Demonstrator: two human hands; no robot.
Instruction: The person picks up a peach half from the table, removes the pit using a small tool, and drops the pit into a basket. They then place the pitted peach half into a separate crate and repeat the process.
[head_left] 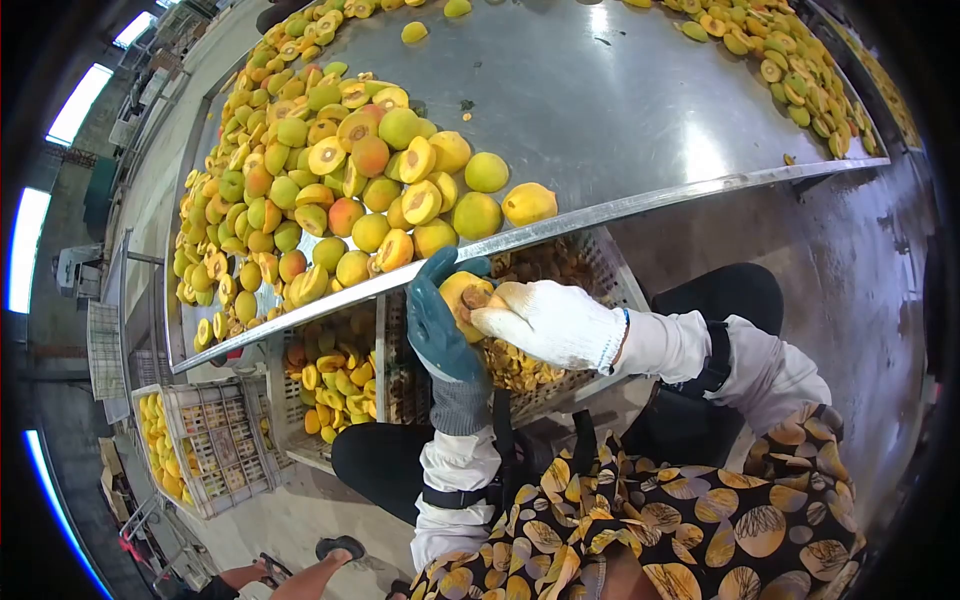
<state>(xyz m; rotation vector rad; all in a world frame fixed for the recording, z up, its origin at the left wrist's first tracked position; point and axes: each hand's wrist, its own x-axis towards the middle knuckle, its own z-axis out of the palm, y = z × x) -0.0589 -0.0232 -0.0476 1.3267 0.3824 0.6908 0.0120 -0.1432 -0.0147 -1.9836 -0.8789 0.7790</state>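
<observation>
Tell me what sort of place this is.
Probably a fruit-processing workshop: whole and halved stone fruit heaped on a large metal worktable, with a plastic crate of yellow fruit nearby.

We see a smooth metal tabletop [590, 110], glossy where light strikes it. The left hand [437, 318] wears a teal, rubbery-looking glove with a matt grey knit cuff [461, 406]; the right hand [553, 322] wears a matt white cloth glove. Our sleeves [664, 345] are wrinkled white cloth. The near-left crate [215, 435] looks like dull, scuffed plastic. The held fruit [460, 293] has smooth skin and a rough brown centre. At right, the floor [850, 290] shines in patches.
</observation>
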